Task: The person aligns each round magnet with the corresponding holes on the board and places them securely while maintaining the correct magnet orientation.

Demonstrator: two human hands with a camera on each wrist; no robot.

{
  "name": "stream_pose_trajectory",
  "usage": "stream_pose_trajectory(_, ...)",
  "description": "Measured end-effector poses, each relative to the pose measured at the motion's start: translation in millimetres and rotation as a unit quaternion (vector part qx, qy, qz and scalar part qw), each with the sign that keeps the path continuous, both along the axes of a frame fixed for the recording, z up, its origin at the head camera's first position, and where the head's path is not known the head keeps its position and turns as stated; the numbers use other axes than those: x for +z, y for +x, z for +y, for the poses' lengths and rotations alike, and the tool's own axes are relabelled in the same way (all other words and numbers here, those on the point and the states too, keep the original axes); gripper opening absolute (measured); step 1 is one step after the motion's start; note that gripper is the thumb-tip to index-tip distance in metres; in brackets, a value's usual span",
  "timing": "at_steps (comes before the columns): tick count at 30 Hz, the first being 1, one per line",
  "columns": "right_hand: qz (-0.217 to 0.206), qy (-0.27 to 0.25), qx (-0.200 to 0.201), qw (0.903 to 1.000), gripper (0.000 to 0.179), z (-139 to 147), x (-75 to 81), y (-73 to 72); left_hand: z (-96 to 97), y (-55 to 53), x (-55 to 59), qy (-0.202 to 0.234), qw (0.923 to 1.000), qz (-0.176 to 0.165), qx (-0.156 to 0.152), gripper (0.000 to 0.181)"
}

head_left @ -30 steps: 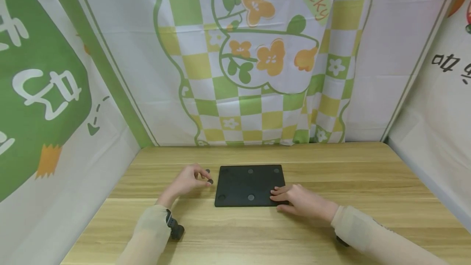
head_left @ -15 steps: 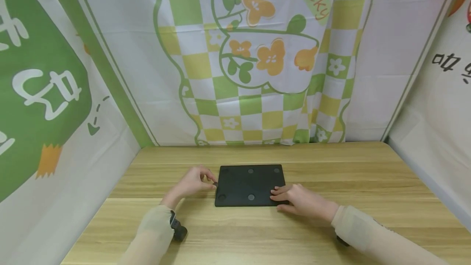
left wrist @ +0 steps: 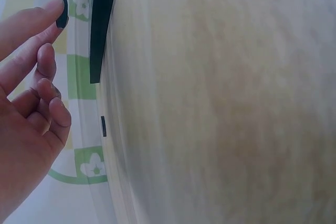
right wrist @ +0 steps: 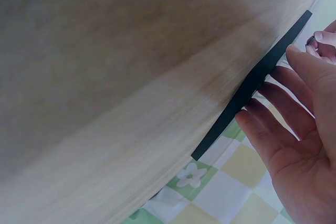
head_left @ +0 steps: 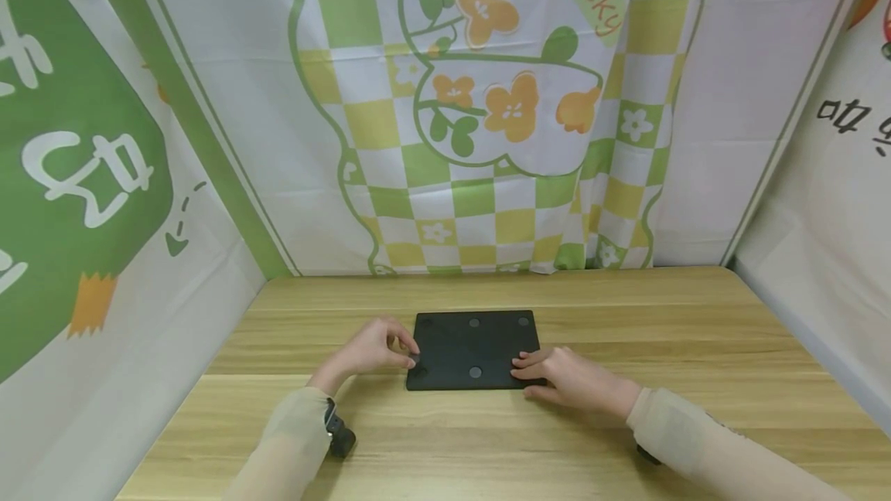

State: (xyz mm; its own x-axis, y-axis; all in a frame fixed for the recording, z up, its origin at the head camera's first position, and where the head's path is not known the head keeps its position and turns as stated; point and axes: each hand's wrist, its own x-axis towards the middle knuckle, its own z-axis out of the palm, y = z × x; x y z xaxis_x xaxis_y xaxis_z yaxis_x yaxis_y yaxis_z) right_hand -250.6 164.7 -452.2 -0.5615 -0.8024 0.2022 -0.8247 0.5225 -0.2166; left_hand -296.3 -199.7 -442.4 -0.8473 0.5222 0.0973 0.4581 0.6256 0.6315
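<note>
Head looks down; wrists skim close (sharing the plate (head_left: 473, 350)).

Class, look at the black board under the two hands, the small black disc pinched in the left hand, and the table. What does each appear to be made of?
Black board: thin, rigid and matte with round recesses, probably plastic or rubber-like sheet. Small black disc: dark, smooth and flat, perhaps rubber or plastic; too small to be sure. Table: light wood grain with a smooth, even sheen, likely laminate or veneer.
</note>
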Motion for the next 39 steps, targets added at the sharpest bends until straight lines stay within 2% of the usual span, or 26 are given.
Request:
stream_pose_trajectory(3, -0.001, 0.0, 0.0, 1.0, 0.035, 0.2, 0.0, -0.4, 1.1, 0.0, -0.2, 0.002, 0.9999, -0.002, -0.013, 0.013)
stream_pose_trajectory(14, 0.007, -0.007, 0.011, 0.9999, 0.036, 0.3, 0.4, -0.6, 1.6, -0.2, -0.7, -0.022, 0.999, -0.025, -0.03, 0.012)
stream_pose_trajectory(20, -0.001, -0.001, 0.004, 1.0, 0.036, 0.2, 0.2, -0.8, 4.3, 0.8, 0.4, -0.023, 0.998, -0.042, -0.04, 0.012)
stream_pose_trajectory(28, -0.006, 0.002, 0.002, 1.0, 0.035, -0.1, 1.1, 0.0, 7.2, 0.7, 1.9, -0.031, 0.9971, -0.043, -0.054, 0.012)
stream_pose_trajectory(39, 0.001, -0.001, 0.006, 1.0, 0.035, -0.1, -0.2, -1.0, 9.2, 0.9, 1.7, -0.03, 0.9955, -0.063, -0.065, 0.012)
